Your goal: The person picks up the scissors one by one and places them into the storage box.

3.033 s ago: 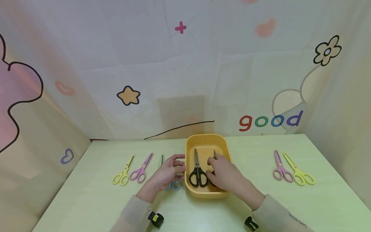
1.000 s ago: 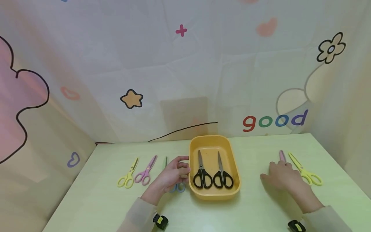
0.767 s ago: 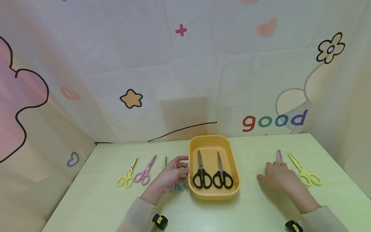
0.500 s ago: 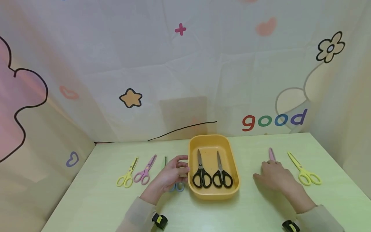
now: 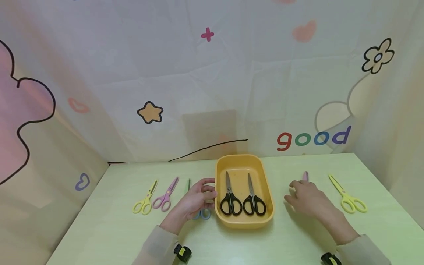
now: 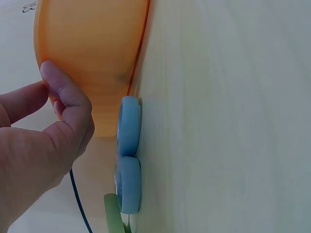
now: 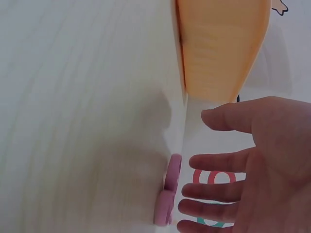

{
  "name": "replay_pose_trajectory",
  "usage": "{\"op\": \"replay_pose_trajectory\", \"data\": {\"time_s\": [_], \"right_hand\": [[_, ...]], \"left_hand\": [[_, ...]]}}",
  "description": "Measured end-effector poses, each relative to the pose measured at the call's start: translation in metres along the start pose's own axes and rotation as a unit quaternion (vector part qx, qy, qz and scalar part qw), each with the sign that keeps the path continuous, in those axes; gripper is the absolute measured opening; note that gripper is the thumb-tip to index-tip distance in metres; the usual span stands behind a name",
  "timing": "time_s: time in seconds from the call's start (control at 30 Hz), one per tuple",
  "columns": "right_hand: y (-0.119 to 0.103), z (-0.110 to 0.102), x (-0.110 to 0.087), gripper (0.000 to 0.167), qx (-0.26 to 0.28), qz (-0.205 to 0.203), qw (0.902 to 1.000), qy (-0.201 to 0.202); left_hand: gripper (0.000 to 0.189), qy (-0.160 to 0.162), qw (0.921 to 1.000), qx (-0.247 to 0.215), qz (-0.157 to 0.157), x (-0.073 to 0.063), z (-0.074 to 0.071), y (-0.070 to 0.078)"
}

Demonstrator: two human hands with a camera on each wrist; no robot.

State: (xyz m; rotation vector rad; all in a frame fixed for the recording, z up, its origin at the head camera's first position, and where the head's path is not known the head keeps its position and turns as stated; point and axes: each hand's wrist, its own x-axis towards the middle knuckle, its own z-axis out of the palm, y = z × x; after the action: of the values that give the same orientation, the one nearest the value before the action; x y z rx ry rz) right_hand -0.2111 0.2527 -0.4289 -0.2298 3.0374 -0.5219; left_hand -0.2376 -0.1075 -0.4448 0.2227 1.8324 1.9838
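A yellow-orange tray (image 5: 244, 223) holds two pairs of black-handled scissors, the left pair (image 5: 229, 197) and the right pair (image 5: 254, 198), side by side with blades pointing away. My left hand (image 5: 197, 197) rests its fingertips against the tray's left rim, fingers loosely bent. Beneath that hand lie blue-handled scissors (image 6: 130, 145), partly covered in the head view. Right of the tray, my right hand (image 5: 306, 197) hovers over pink scissors (image 5: 305, 176), hiding most of them. The right wrist view shows its fingers (image 7: 214, 191) straight and spread, apart from the pink handles (image 7: 167, 194).
Yellow scissors (image 5: 145, 198) and another pink pair (image 5: 166, 195) lie on the table at left. A second yellow pair (image 5: 347, 195) is at far right. Behind the light green table (image 5: 109, 228) hangs a printed cloth (image 5: 172, 81).
My right hand has left the black scissors in the tray, slid the pink scissors left, away from the yellow pair, and lifted its fingers off. My left hand stays by the tray.
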Motion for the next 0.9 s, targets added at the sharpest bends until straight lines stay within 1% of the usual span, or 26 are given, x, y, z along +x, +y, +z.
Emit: {"op": "replay_pose_trajectory", "data": {"time_s": [0.07,0.17,0.3,0.47,0.63,0.7,0.8,0.9], "right_hand": [[0.003,-0.001,0.001,0.047,0.004,0.0,0.9999,0.011],[0.007,-0.001,0.002,0.048,0.006,0.015,0.9997,0.019],[0.011,-0.001,0.003,0.048,0.007,0.032,0.9993,0.018],[0.016,0.002,0.002,0.038,0.005,0.022,0.9996,0.018],[0.018,0.002,0.002,0.036,0.003,0.008,0.9999,0.01],[0.017,0.001,0.002,0.037,0.004,0.01,0.9999,0.004],[0.017,0.001,0.003,0.039,0.012,0.03,0.9994,-0.009],[0.017,0.001,0.002,0.049,0.015,0.061,0.9977,-0.024]], "left_hand": [[0.054,0.001,1.0,-0.001,-0.001,0.0,0.0,0.0],[0.054,0.002,1.0,-0.001,0.0,0.001,0.0,0.0],[0.054,0.002,1.0,-0.001,-0.002,0.0,0.0,0.0],[0.053,0.0,1.0,-0.002,-0.001,0.001,0.001,0.0],[0.053,0.0,1.0,-0.004,-0.003,0.002,0.001,0.001],[0.053,0.001,1.0,-0.005,-0.004,0.002,0.001,0.001],[0.053,0.001,1.0,-0.004,-0.004,0.0,0.001,0.001],[0.053,0.0,1.0,-0.003,-0.003,-0.001,0.002,0.001]]}}
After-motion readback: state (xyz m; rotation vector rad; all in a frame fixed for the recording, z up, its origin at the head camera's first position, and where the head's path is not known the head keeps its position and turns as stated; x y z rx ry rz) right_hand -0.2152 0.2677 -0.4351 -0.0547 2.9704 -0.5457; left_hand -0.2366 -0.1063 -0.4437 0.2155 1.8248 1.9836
